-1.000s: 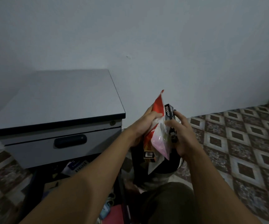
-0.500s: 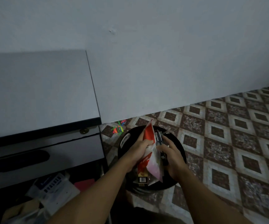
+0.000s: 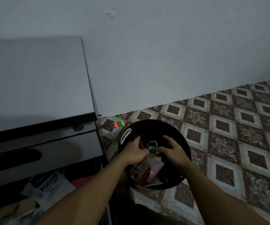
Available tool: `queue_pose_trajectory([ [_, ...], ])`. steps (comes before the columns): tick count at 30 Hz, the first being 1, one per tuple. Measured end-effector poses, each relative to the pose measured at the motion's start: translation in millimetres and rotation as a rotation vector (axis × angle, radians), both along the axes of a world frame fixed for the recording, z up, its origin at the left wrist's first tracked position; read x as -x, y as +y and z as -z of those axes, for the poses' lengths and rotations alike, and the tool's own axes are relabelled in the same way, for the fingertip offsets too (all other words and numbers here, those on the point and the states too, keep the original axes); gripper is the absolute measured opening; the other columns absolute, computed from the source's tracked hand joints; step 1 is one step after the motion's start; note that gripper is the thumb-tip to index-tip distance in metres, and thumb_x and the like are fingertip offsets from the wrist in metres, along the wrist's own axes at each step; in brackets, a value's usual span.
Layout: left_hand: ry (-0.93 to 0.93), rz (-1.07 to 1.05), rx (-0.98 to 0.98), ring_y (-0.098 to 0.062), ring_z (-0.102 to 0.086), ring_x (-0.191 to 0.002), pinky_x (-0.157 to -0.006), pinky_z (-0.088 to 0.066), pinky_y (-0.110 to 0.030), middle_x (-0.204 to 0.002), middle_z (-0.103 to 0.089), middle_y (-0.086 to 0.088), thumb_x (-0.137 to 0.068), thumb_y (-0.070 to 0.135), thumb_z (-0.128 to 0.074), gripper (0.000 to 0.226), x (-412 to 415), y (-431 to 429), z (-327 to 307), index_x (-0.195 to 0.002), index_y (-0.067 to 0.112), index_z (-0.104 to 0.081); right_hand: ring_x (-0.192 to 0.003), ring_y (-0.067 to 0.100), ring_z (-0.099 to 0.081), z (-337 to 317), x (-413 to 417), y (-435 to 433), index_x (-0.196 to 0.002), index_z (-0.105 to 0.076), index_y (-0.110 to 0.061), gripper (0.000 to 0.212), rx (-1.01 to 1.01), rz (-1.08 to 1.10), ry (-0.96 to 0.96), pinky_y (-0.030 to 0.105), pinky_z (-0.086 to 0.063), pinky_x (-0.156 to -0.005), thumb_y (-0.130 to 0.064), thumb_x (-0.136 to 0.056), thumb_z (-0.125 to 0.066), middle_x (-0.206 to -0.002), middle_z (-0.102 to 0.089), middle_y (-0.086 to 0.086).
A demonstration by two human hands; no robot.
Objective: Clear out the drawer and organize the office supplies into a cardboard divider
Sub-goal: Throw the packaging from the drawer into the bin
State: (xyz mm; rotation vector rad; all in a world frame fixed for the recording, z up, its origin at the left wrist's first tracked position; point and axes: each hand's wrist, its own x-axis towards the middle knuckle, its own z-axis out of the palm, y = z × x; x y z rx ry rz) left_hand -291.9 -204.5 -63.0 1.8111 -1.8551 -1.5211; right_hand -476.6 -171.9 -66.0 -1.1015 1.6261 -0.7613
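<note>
From the head camera we're looking down at both hands, which meet over a round black bin [image 3: 157, 122] on the patterned tile floor [image 3: 228, 137]. The left hand [image 3: 135, 153] has its fingers curled tight round the top of a red-and-white plastic packet [image 3: 148, 168]. The packet hangs from that grip, its lower end down inside the bin's mouth. The right hand [image 3: 174, 151] comes in from the other side. Its thumb and curled fingers pinch the packet's crumpled top edge, and the forefinger arches higher. Something small and pale glints between the two hands, too blurred for us to name.

On the bin's left rim there's a white oval handle [image 3: 125, 135]. Just beyond it, by the foot of the wall [image 3: 163, 54], lies a small scatter of bright coloured pieces [image 3: 118, 122] in green, orange and pink.

To the left stands the grey cabinet [image 3: 33, 82]. Its upper drawer front [image 3: 62, 148] is closed and has a dark recessed grip. Below that the open drawer [image 3: 33, 200] still holds clutter: a pale pack with dark printed blocks [image 3: 48, 183], something red [image 3: 82, 181] and crumpled pale material lower down.
</note>
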Motion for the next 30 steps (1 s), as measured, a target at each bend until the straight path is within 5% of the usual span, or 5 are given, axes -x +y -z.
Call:
queue_pose_trajectory([
  [6,0.017,0.025,0.129,-0.022,-0.032,-0.146,-0.109,-0.035,-0.031,-0.163,-0.025,-0.002,-0.094,0.044,-0.058,0.081,-28.9,27.6,-39.3,-0.159,0.027,-0.014,-0.097,0.018,-0.061,-42.3,-19.6,8.4,-0.148,-0.039,-0.025,0.064,0.006,-0.078,0.059,0.034,-0.052,-0.073,-0.027,-0.092,-0.067,-0.123,-0.057,0.006],
  [12,0.006,-0.015,0.285,-0.013,-0.057,-0.114,-0.096,-0.044,-0.025,-0.136,-0.056,0.005,-0.088,0.042,-0.062,0.063,-89.9,78.7,-87.6,-0.146,0.032,-0.039,-0.099,0.022,-0.063,-99.9,-73.5,23.1,-0.13,-0.059,-0.018,0.042,0.055,-0.256,0.124,0.029,-0.051,-0.065,-0.023,-0.09,-0.068,-0.117,-0.064,0.009],
  [18,-0.016,-0.152,0.275,-0.015,-0.04,-0.14,-0.106,-0.033,-0.022,-0.157,-0.037,-0.004,-0.096,0.038,-0.06,0.07,-177.9,138.0,-102.3,-0.156,0.025,-0.026,-0.071,0.022,-0.061,-130.7,-153.7,61.1,-0.11,-0.067,-0.013,0.023,0.068,-0.421,0.062,0.033,-0.049,-0.06,-0.015,-0.087,-0.065,-0.084,-0.065,0.01],
  [25,0.025,-0.454,0.195,-0.02,-0.058,-0.12,-0.104,-0.046,-0.036,-0.139,-0.054,-0.008,-0.096,0.028,-0.063,0.065,-269.4,199.1,-77.0,-0.153,0.024,-0.032,-0.084,0.012,-0.063,-95.2,-226.8,111.2,-0.121,-0.064,-0.02,0.034,0.057,-0.505,0.003,0.02,-0.047,-0.062,-0.017,-0.088,-0.069,-0.105,-0.067,0.004],
  [30,0.094,-0.583,0.133,0.0,-0.059,-0.09,-0.076,-0.051,-0.021,-0.117,-0.06,0.004,-0.096,0.019,-0.062,0.043,-292.8,223.2,-42.8,-0.133,0.032,-0.045,-0.087,0.011,-0.06,-55.2,-251.9,126.7,-0.126,-0.058,-0.016,0.037,0.06,-0.459,-0.048,0.013,-0.045,-0.061,-0.013,-0.09,-0.067,-0.112,-0.061,0.003],
])
